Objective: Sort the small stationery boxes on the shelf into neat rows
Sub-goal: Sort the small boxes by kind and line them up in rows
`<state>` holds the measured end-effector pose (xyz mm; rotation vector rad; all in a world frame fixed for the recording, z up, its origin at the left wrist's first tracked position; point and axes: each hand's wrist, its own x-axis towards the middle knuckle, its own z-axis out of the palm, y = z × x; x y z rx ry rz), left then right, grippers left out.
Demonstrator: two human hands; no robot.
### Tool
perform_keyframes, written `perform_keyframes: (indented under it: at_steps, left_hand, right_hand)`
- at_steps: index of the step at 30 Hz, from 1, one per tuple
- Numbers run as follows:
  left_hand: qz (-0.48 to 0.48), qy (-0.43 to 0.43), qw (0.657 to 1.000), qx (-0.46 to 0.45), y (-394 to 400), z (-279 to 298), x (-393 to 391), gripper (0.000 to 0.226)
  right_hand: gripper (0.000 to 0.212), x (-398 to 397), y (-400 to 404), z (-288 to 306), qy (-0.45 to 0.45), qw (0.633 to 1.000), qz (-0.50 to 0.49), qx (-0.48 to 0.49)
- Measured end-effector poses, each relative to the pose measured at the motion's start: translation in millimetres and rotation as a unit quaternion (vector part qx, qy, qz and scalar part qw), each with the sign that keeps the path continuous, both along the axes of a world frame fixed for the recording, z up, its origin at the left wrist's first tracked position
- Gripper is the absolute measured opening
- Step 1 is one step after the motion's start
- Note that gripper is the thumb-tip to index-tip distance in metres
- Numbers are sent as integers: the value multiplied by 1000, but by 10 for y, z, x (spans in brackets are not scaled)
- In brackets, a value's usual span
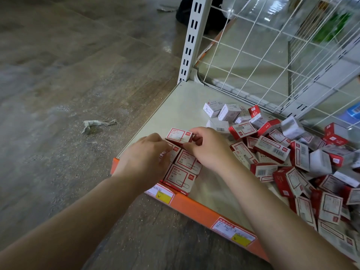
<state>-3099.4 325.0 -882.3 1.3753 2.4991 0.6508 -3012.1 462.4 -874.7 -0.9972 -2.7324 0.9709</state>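
Pinching a small red-and-white box [179, 135] between thumb and curled fingers, the right hand [209, 148] holds it at the far end of a short row. The left hand [145, 157] lies just beside it, fingers bent down over the row's near-left boxes and touching them; whether it actually grips one I cannot tell.

Directly under and between the two hands sits the tidy row of boxes [183, 170], lying flat and touching one another, running from the held box back toward the shelf's front edge. Just below the wrists runs the orange front strip [196, 209] of the shelf [187, 102], carrying a price label [162, 192] under the left forearm and a second label [233, 231] under the right forearm.

To the right of the right hand, a loose heap of boxes [292, 158] lies tumbled at all angles, red ones and white ones mixed, spreading along the shelf to the picture's edge. Beyond the hands, a white slotted upright [191, 39] and wire grid panel [272, 55] stand at the back of the shelf. Off to the left of the left hand, a crumpled scrap [95, 125] lies on the wood-patterned floor [68, 75].
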Motion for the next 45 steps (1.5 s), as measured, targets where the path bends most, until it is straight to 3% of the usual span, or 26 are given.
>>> perform_keyframes:
  at_steps: [4, 17, 31, 38, 45]
  left_hand:
    - [-1, 7, 1000, 2, 2, -15, -9, 30]
    - [25, -43, 999, 8, 104, 8, -19, 20]
    - [25, -62, 995, 73, 69, -88, -10, 21]
    - [-17, 27, 999, 18, -8, -40, 49, 33]
    - [40, 54, 996, -59, -100, 18, 180, 41]
  right_hand:
    - [19, -27, 11, -11, 14, 998, -6, -64]
    - [32, -58, 18, -83, 41, 997, -17, -59]
    - [26, -44, -5, -104, 59, 998, -1, -31]
    - [23, 147, -4, -72, 73, 996, -45, 36]
    - [24, 363, -114, -35, -27, 999, 7, 47]
